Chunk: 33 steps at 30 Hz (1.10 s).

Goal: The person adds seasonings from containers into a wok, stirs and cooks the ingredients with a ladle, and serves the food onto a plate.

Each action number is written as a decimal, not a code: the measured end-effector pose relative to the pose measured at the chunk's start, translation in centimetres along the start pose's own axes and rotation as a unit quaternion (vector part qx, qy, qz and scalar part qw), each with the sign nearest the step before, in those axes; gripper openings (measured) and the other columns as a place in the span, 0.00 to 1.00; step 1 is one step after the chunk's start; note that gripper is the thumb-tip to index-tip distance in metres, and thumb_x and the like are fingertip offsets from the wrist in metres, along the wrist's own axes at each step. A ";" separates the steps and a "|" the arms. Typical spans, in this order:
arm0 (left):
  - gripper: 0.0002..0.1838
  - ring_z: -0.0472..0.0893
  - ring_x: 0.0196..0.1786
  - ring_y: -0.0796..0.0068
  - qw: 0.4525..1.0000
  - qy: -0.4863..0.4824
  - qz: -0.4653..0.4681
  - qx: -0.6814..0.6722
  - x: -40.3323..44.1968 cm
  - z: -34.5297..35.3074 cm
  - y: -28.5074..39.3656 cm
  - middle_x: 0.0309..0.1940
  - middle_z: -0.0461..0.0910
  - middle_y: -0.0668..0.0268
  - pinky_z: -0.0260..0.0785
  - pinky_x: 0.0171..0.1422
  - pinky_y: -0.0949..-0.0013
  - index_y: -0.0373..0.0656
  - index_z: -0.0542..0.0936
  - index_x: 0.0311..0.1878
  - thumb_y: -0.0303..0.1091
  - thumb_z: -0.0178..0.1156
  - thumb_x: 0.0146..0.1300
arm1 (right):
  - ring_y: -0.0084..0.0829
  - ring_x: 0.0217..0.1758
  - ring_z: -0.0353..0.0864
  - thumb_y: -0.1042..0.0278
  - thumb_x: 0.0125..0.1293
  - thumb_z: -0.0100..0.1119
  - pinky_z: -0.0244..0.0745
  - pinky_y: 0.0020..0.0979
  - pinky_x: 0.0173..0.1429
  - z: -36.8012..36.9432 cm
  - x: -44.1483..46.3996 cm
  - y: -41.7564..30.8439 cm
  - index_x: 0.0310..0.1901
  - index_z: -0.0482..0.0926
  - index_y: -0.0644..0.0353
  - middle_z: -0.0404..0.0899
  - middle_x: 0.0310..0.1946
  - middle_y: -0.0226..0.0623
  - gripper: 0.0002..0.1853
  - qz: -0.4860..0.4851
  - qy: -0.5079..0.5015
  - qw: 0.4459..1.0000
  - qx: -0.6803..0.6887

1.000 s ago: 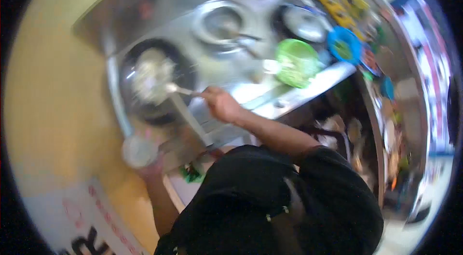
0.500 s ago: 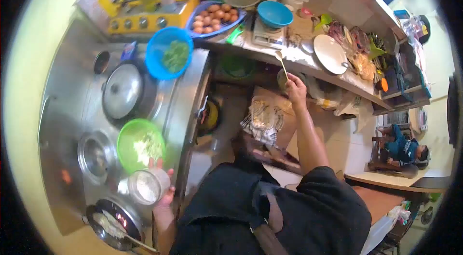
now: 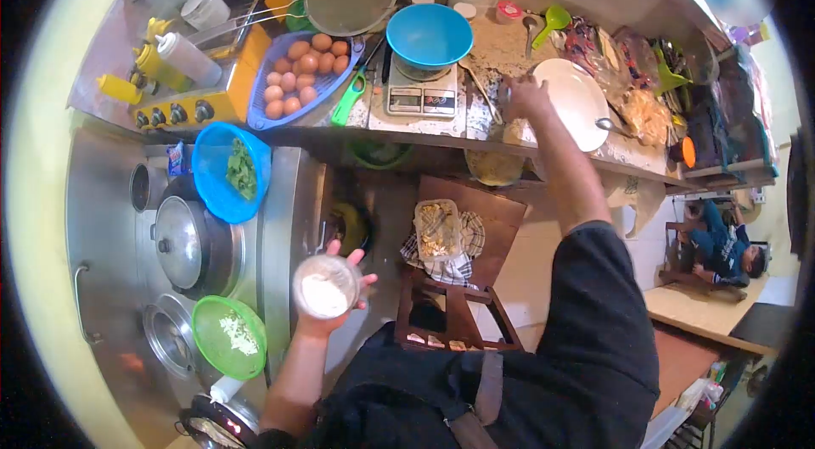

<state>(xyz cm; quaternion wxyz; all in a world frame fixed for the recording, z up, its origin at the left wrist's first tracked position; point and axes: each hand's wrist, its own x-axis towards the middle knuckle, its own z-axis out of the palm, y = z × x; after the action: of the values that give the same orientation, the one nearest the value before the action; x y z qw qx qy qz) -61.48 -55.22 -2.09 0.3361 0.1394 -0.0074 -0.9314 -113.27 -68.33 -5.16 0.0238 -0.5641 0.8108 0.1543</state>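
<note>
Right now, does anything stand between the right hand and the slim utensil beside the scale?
Nothing visible does. The slim utensil lies between the scale and the right hand, close by; whether they touch is unclear.

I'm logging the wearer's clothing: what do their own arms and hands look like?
The left hand and right hand are ungloved; whether a ring is worn is too small to tell. The right sleeve is black, short and loose, without visible markings. Only a little of the dark left sleeve shows.
</note>
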 end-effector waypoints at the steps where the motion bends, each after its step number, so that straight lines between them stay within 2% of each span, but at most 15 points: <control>1: 0.37 0.66 0.62 0.36 1.000 0.021 -0.018 0.002 1.0 0.0 -0.4 0.70 0.55 0.55 0.77 0.42 0.44 0.58 0.53 0.72 0.62 0.47 0.63 | 0.47 0.64 0.67 0.52 0.58 0.50 0.50 0.60 0.69 -1.5 0.2 0.6 0.66 0.63 0.45 0.71 0.57 0.54 0.32 -0.033 -0.048 0.998 -0.002; 4: 0.34 0.73 0.56 0.38 0.998 0.039 -0.046 0.027 4.0 -0.1 -1.2 0.66 0.62 0.52 0.78 0.37 0.49 0.54 0.63 0.67 0.61 0.46 0.63 | 0.39 0.61 0.73 0.54 0.49 0.61 0.41 0.63 0.70 -2.9 1.6 0.8 0.64 0.63 0.45 0.76 0.54 0.43 0.38 -0.052 -0.095 0.993 0.040; 9: 0.34 0.78 0.49 0.48 0.992 0.068 -0.051 0.098 8.7 0.0 -2.2 0.58 0.71 0.56 0.73 0.29 0.58 0.52 0.67 0.63 0.64 0.42 0.62 | 0.49 0.61 0.68 0.59 0.39 0.73 0.69 0.42 0.62 -6.2 -2.2 -1.8 0.63 0.63 0.51 0.70 0.54 0.51 0.45 -0.183 0.127 0.924 0.311; 12: 0.33 0.79 0.49 0.59 0.984 0.087 -0.091 0.128 11.0 -0.2 -2.7 0.52 0.76 0.61 0.74 0.31 0.56 0.51 0.69 0.62 0.65 0.41 0.63 | 0.48 0.58 0.69 0.60 0.38 0.73 0.66 0.42 0.64 -11.7 -12.9 -7.8 0.60 0.65 0.60 0.69 0.52 0.49 0.44 -0.365 0.002 0.818 0.444; 14: 0.33 0.78 0.51 0.63 0.975 0.121 -0.137 0.129 12.0 1.1 -3.4 0.52 0.77 0.63 0.76 0.37 0.54 0.51 0.69 0.61 0.65 0.41 0.63 | 0.51 0.57 0.70 0.59 0.39 0.71 0.66 0.45 0.63 -13.0 -17.5 -11.2 0.63 0.64 0.53 0.67 0.53 0.53 0.44 -0.503 -0.022 0.787 0.357; 19: 0.31 0.77 0.54 0.65 0.955 0.104 -0.210 0.181 13.0 2.9 -5.1 0.53 0.76 0.63 0.75 0.49 0.56 0.51 0.69 0.61 0.63 0.40 0.65 | 0.56 0.60 0.65 0.51 0.49 0.64 0.66 0.46 0.63 -11.1 -22.0 -12.4 0.65 0.64 0.47 0.62 0.56 0.57 0.39 -0.456 0.029 0.805 0.378; 22: 0.25 0.75 0.55 0.67 0.982 0.118 -0.063 0.134 13.1 3.8 -7.0 0.53 0.74 0.62 0.69 0.58 0.59 0.50 0.67 0.61 0.56 0.40 0.69 | 0.52 0.60 0.66 0.53 0.53 0.62 0.66 0.44 0.62 -9.9 -21.8 -12.1 0.65 0.62 0.49 0.63 0.56 0.55 0.36 -0.327 -0.003 0.846 0.421; 23: 0.24 0.73 0.55 0.68 0.969 0.118 0.085 0.200 13.9 2.2 -8.3 0.54 0.72 0.63 0.67 0.59 0.61 0.48 0.65 0.61 0.53 0.43 0.70 | 0.48 0.60 0.66 0.55 0.56 0.60 0.66 0.43 0.63 -9.2 -21.4 -11.8 0.65 0.61 0.50 0.64 0.55 0.53 0.35 -0.249 -0.019 0.819 0.516; 26: 0.25 0.72 0.53 0.70 0.712 0.035 0.400 0.576 14.6 8.3 -8.5 0.52 0.70 0.62 0.67 0.58 0.62 0.45 0.64 0.59 0.53 0.47 0.69 | 0.47 0.60 0.66 0.58 0.60 0.58 0.63 0.40 0.64 -8.3 -20.3 -9.8 0.63 0.62 0.53 0.63 0.54 0.52 0.30 -0.159 -0.057 0.690 0.703; 27: 0.25 0.72 0.53 0.70 0.714 0.037 0.399 0.575 15.1 8.8 -7.6 0.52 0.70 0.62 0.67 0.58 0.62 0.45 0.64 0.59 0.53 0.47 0.69 | 0.45 0.60 0.66 0.58 0.60 0.58 0.63 0.40 0.63 -10.0 -20.7 -8.9 0.62 0.62 0.53 0.63 0.55 0.51 0.30 -0.201 0.017 0.751 0.628; 28: 0.25 0.72 0.56 0.67 0.917 0.006 0.147 0.370 15.8 9.3 -6.2 0.55 0.69 0.60 0.66 0.59 0.62 0.43 0.63 0.60 0.51 0.45 0.69 | 0.43 0.60 0.66 0.59 0.60 0.58 0.64 0.40 0.63 -11.9 -21.0 -8.2 0.62 0.62 0.53 0.63 0.55 0.51 0.29 -0.243 0.092 0.800 0.541; 29: 0.25 0.71 0.58 0.63 0.985 -0.029 -0.126 0.112 16.2 9.6 -5.5 0.58 0.68 0.58 0.66 0.60 0.61 0.41 0.63 0.60 0.49 0.43 0.70 | 0.43 0.60 0.66 0.59 0.60 0.58 0.64 0.40 0.63 -12.1 -21.1 -8.0 0.62 0.62 0.53 0.63 0.55 0.51 0.29 -0.246 0.093 0.801 0.538; 30: 0.25 0.71 0.58 0.63 0.986 -0.034 -0.121 0.112 16.6 9.5 -6.1 0.58 0.68 0.58 0.66 0.60 0.61 0.41 0.63 0.60 0.49 0.43 0.70 | 0.40 0.59 0.67 0.60 0.61 0.57 0.65 0.39 0.62 -12.4 -21.0 -7.8 0.62 0.63 0.52 0.64 0.54 0.49 0.28 -0.266 0.129 0.811 0.505; 32: 0.26 0.71 0.54 0.67 0.980 -0.033 0.084 0.179 17.5 8.8 -8.6 0.53 0.68 0.59 0.66 0.57 0.66 0.41 0.59 0.62 0.45 0.51 0.67 | 0.37 0.58 0.67 0.60 0.62 0.56 0.66 0.38 0.60 -12.9 -20.5 -7.3 0.61 0.63 0.52 0.64 0.53 0.47 0.26 -0.285 0.169 0.817 0.471; 33: 0.27 0.71 0.53 0.66 0.834 -0.037 0.282 0.473 17.3 9.3 -9.2 0.53 0.68 0.58 0.66 0.57 0.63 0.41 0.58 0.62 0.48 0.50 0.68 | 0.35 0.56 0.68 0.61 0.63 0.55 0.67 0.36 0.59 -13.3 -20.2 -6.9 0.61 0.63 0.52 0.65 0.52 0.44 0.25 -0.205 0.033 0.738 0.643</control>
<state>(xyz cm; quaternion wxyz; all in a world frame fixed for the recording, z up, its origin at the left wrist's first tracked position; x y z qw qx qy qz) -82.37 -59.69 1.47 0.4768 0.2384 -0.4987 -0.6835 -97.84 -55.85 10.21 0.3849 -0.5717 0.5826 -0.4308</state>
